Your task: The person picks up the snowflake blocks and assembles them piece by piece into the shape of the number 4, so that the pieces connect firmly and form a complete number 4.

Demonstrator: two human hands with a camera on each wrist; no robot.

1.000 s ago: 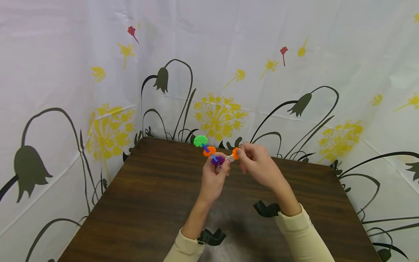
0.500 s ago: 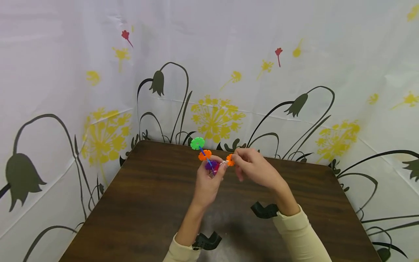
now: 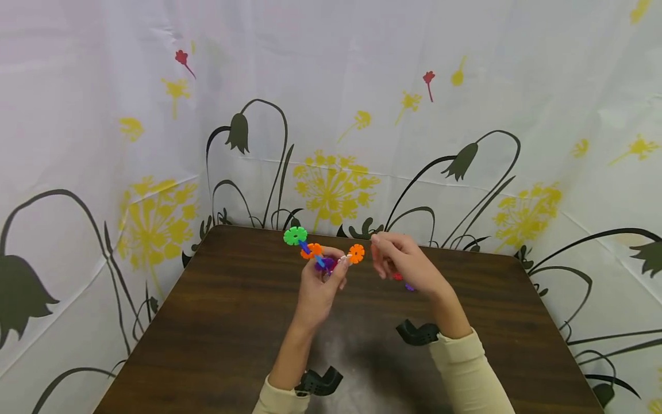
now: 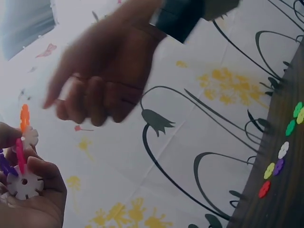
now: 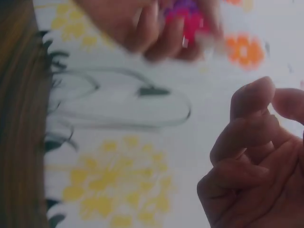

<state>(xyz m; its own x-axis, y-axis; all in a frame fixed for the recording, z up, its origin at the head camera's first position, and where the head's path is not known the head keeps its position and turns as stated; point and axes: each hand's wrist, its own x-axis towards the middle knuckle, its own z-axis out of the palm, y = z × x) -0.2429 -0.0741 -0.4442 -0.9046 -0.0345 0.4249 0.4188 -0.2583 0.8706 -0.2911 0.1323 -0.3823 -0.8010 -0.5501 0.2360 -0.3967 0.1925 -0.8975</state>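
My left hand [image 3: 316, 294] grips a chain of notched, flower-like plastic interlocking discs, held up over the table. A green disc [image 3: 295, 236] tops its left end, with blue pieces and an orange disc below it. Purple, pink [image 4: 20, 154] and white [image 4: 26, 186] discs lie between the fingers and thumb, partly hidden by them. At the chain's right end, a second orange disc [image 3: 356, 253] sticks out on a white one. My right hand [image 3: 411, 265] hovers just right of that orange disc, apart from it, its fingers loosely bent and holding nothing.
Loose discs lie on the dark wooden table [image 3: 233, 322]: a red one [image 3: 397, 276] and a purple one [image 3: 410, 287] show behind my right hand. The left wrist view shows several, including green [image 4: 298, 110] and yellow. A flower-printed curtain [image 3: 331, 86] hangs behind the table.
My right hand has let go of the right-end orange disc and drawn away from it. The left hand has shifted left with the chain and turned it slightly.
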